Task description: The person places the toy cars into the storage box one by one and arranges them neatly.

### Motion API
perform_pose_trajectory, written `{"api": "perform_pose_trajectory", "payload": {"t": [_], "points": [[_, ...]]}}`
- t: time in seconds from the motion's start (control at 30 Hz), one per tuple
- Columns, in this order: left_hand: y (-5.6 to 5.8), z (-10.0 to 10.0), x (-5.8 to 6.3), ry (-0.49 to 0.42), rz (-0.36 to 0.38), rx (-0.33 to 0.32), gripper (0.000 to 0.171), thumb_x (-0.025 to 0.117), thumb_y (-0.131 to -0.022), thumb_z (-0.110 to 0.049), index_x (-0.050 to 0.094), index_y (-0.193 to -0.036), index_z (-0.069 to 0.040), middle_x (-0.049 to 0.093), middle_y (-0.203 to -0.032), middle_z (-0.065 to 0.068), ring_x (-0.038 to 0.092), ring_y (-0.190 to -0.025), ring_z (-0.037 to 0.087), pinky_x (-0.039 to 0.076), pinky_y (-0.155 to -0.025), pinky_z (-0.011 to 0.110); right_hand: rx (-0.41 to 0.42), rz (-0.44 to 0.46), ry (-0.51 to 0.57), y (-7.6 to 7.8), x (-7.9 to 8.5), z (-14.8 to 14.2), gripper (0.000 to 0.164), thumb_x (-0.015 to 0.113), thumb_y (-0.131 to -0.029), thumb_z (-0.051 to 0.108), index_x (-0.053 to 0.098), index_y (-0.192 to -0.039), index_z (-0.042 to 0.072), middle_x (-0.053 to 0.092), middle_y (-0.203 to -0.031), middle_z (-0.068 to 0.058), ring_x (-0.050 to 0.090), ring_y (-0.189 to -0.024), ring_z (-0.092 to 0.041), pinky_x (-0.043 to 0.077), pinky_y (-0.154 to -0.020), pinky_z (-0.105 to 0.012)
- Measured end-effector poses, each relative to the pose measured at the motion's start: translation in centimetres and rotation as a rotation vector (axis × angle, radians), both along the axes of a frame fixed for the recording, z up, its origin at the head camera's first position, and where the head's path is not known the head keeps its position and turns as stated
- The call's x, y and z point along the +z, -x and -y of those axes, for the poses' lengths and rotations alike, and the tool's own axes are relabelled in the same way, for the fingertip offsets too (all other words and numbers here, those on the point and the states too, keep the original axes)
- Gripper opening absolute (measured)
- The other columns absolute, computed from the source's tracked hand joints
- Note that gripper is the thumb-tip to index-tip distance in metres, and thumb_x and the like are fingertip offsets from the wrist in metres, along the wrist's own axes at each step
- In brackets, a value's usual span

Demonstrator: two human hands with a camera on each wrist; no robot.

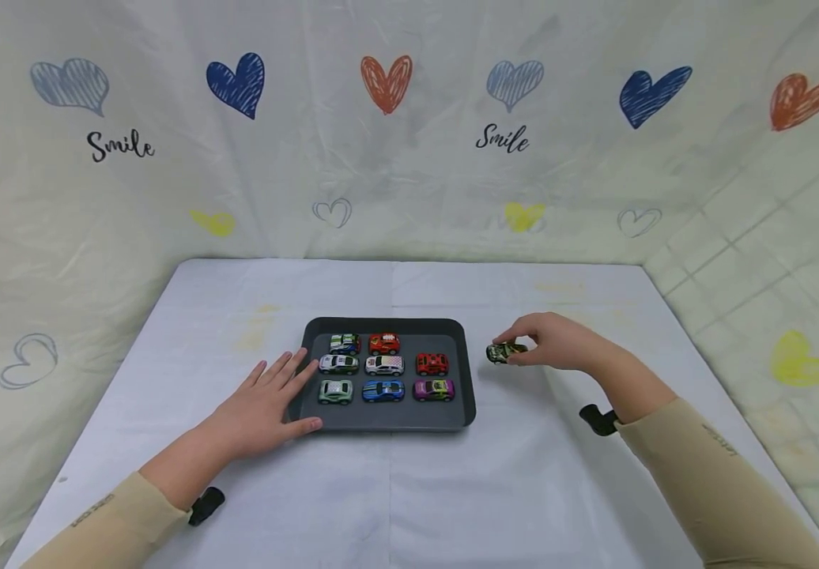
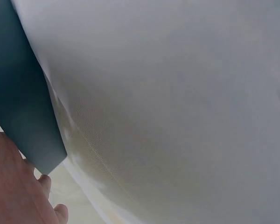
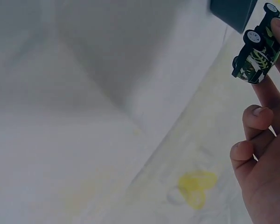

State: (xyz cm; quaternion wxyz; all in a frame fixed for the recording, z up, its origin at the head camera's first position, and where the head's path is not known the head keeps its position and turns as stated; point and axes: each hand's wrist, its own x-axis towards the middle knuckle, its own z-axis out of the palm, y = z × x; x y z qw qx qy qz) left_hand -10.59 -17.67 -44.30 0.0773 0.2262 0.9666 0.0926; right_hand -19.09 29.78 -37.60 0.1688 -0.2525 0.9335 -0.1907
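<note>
My right hand (image 1: 555,341) pinches a green camouflage toy car (image 1: 505,352) between thumb and fingers, just right of the dark grey tray (image 1: 398,419). In the right wrist view the toy car (image 3: 259,49) shows its wheels and leaf pattern. My left hand (image 1: 260,407) lies with fingers spread against the tray's left edge. Several toy cars stand in the tray: a red car (image 1: 432,364) and a purple-and-green car (image 1: 434,390) on the right, a blue car (image 1: 383,390) at front middle, and a pale green car (image 1: 335,392) at front left.
The tray's back row holds a blue-green-white car (image 1: 345,343) and another red car (image 1: 384,344); white cars stand in the middle row. A white cloth (image 1: 395,506) covers the table. Behind it hangs a backdrop (image 1: 438,166) printed with hearts.
</note>
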Motion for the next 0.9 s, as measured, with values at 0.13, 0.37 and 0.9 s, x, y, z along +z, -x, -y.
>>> {"api": "perform_pose_trajectory", "payload": {"t": [0.13, 0.37, 0.9], "points": [[0.0, -0.1, 0.0, -0.014, -0.006, 0.002, 0.093, 0.054, -0.089, -0.07, 0.024, -0.159, -0.017, 0.013, -0.166, 0.009, 0.013, -0.151, 0.035, 0.011, -0.119, 0.059, 0.032, -0.027, 0.002, 1.0, 0.0, 2.5, 0.034, 0.076, -0.089, 0.023, 0.073, -0.123, 0.022, 0.068, -0.118, 0.003, 0.06, -0.109, -0.024, 0.051, -0.091, -0.046], [0.1, 0.0, -0.5, -0.003, 0.008, 0.003, 0.094, 0.053, -0.089, -0.071, 0.023, -0.16, -0.018, 0.011, -0.166, 0.008, 0.011, -0.151, 0.035, 0.008, -0.119, 0.059, 0.079, -0.076, -0.008, 3.0, -0.4, 6.9, 0.033, 0.075, -0.09, 0.025, 0.073, -0.123, 0.024, 0.068, -0.12, 0.003, 0.06, -0.106, -0.019, 0.052, -0.089, -0.041], [0.1, 0.0, -0.1, -0.011, 0.007, 0.005, 0.093, 0.053, -0.09, -0.07, 0.023, -0.16, -0.017, 0.011, -0.166, 0.009, 0.012, -0.151, 0.036, 0.009, -0.119, 0.059, 0.141, -0.123, -0.093, 4.7, -1.4, 11.2, 0.034, 0.074, -0.09, 0.031, 0.073, -0.123, 0.022, 0.069, -0.119, 0.002, 0.062, -0.11, -0.019, 0.05, -0.098, -0.041]]}}
